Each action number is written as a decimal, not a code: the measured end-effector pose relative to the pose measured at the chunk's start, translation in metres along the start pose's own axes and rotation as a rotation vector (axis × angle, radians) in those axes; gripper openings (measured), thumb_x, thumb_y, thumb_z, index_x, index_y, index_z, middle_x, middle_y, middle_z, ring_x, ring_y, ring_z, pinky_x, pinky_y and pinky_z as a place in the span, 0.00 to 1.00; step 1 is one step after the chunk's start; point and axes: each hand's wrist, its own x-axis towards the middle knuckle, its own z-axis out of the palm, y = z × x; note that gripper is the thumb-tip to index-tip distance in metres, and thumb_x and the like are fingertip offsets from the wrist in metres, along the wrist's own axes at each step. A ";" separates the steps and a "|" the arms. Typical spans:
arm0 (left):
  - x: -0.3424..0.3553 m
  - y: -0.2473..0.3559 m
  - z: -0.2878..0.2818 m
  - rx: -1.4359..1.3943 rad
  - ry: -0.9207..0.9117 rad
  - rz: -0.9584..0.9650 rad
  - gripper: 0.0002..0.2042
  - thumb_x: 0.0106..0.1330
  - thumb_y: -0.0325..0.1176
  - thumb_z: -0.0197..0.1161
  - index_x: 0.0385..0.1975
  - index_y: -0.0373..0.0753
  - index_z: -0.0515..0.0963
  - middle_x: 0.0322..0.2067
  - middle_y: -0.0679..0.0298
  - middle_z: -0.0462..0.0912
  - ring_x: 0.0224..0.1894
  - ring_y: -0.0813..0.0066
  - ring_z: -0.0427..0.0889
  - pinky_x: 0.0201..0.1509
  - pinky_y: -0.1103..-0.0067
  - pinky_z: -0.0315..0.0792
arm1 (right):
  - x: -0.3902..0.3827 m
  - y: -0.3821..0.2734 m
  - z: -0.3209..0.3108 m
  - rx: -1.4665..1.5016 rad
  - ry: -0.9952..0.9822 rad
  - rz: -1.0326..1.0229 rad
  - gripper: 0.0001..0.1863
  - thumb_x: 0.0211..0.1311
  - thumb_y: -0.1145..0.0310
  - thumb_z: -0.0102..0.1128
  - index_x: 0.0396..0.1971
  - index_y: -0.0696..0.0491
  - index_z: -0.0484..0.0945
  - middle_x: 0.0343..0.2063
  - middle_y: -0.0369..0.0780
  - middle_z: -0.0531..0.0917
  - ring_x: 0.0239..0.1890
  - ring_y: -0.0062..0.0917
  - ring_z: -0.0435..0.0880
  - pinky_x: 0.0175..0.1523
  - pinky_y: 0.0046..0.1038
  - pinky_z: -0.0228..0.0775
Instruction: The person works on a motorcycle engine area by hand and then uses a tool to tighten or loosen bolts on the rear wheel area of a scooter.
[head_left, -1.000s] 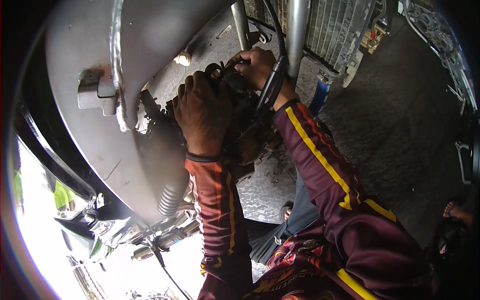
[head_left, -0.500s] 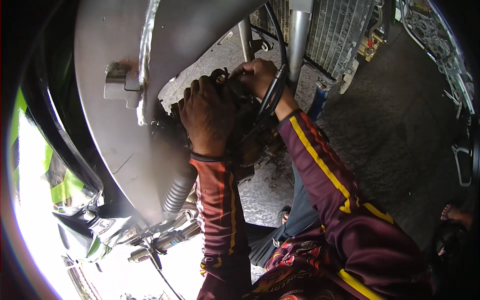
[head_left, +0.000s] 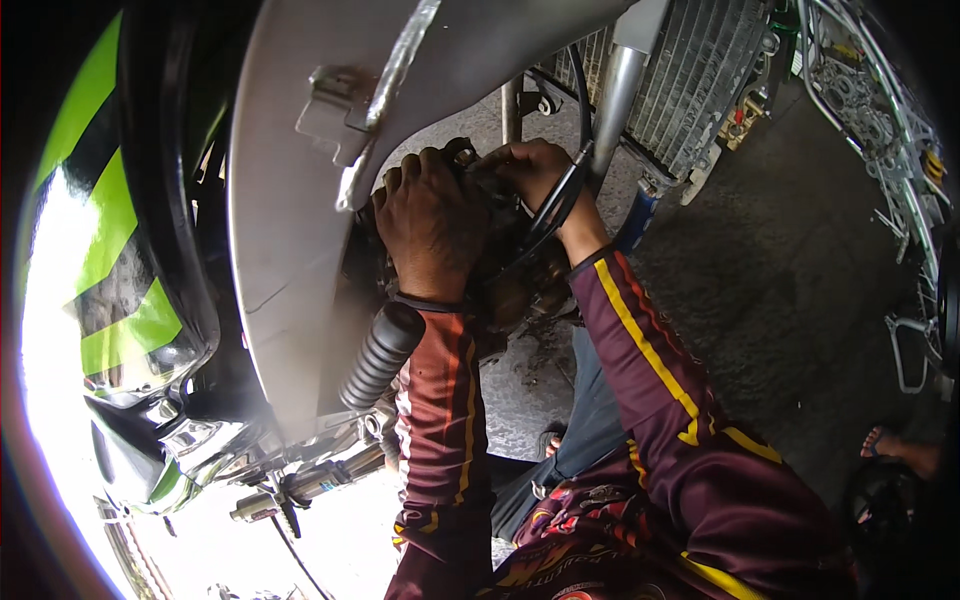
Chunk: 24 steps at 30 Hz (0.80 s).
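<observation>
My left hand (head_left: 432,235) lies over a dark, greasy engine part (head_left: 510,295) with its fingers curled round the far side. Close by on the right, my right hand (head_left: 540,170) has its fingers bent in at the top of the same part. What its fingertips pinch is hidden. A black cable (head_left: 567,192) with a metal sleeve runs down in front of my right wrist. Left of my hands hangs a large grey curved metal panel (head_left: 290,250) with a weld bead and a small bracket (head_left: 338,115). A ribbed black rubber grip (head_left: 383,355) touches my left forearm.
Glossy black and green bodywork (head_left: 125,320) stands at far left. Beyond my hands are a metal tube (head_left: 618,100) and a finned radiator (head_left: 690,80). Metal frame parts (head_left: 880,130) line the right edge. Someone's foot (head_left: 885,443) shows at lower right.
The view has shifted, so the panel and bodywork sit farther right. Both hands stay on the engine part, with little change in their grip. The rubber grip shows more fully.
</observation>
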 end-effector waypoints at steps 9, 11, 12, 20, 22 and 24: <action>0.006 0.011 0.004 -0.033 0.011 0.019 0.12 0.58 0.40 0.57 0.34 0.37 0.75 0.35 0.56 0.79 0.43 0.56 0.78 0.46 0.62 0.70 | -0.001 0.009 0.003 0.173 0.386 -0.069 0.13 0.63 0.73 0.51 0.45 0.58 0.80 0.30 0.37 0.84 0.33 0.18 0.82 0.42 0.20 0.72; 0.005 0.013 0.004 -0.033 0.002 0.025 0.12 0.58 0.40 0.57 0.34 0.37 0.75 0.35 0.56 0.79 0.43 0.55 0.78 0.46 0.62 0.70 | -0.004 0.015 0.002 0.128 0.350 -0.014 0.13 0.64 0.71 0.51 0.46 0.57 0.79 0.28 0.36 0.82 0.32 0.19 0.80 0.42 0.23 0.71; 0.003 -0.001 -0.013 0.019 0.009 0.002 0.12 0.59 0.40 0.57 0.34 0.37 0.75 0.35 0.56 0.78 0.43 0.55 0.77 0.46 0.62 0.70 | -0.007 0.000 0.021 0.170 0.312 -0.035 0.13 0.64 0.71 0.51 0.46 0.57 0.79 0.28 0.36 0.82 0.32 0.19 0.80 0.42 0.23 0.71; 0.001 0.008 -0.001 -0.012 0.000 0.025 0.11 0.59 0.38 0.58 0.35 0.37 0.74 0.36 0.55 0.78 0.43 0.54 0.77 0.46 0.61 0.69 | -0.021 0.025 0.015 -0.022 0.416 -0.181 0.10 0.69 0.66 0.49 0.37 0.56 0.76 0.26 0.36 0.77 0.32 0.19 0.75 0.40 0.26 0.66; 0.001 0.009 -0.003 -0.019 -0.010 0.010 0.11 0.59 0.38 0.58 0.36 0.37 0.74 0.36 0.54 0.78 0.44 0.54 0.77 0.47 0.61 0.69 | -0.025 0.019 0.015 -0.035 0.449 -0.295 0.09 0.69 0.66 0.49 0.37 0.55 0.75 0.25 0.36 0.77 0.30 0.19 0.75 0.39 0.27 0.66; 0.002 0.010 -0.005 -0.055 -0.022 0.015 0.11 0.59 0.37 0.59 0.36 0.37 0.75 0.37 0.54 0.78 0.44 0.54 0.77 0.46 0.61 0.69 | -0.030 0.017 0.012 -0.054 0.439 -0.266 0.09 0.69 0.66 0.48 0.37 0.55 0.75 0.25 0.38 0.76 0.30 0.20 0.75 0.38 0.27 0.67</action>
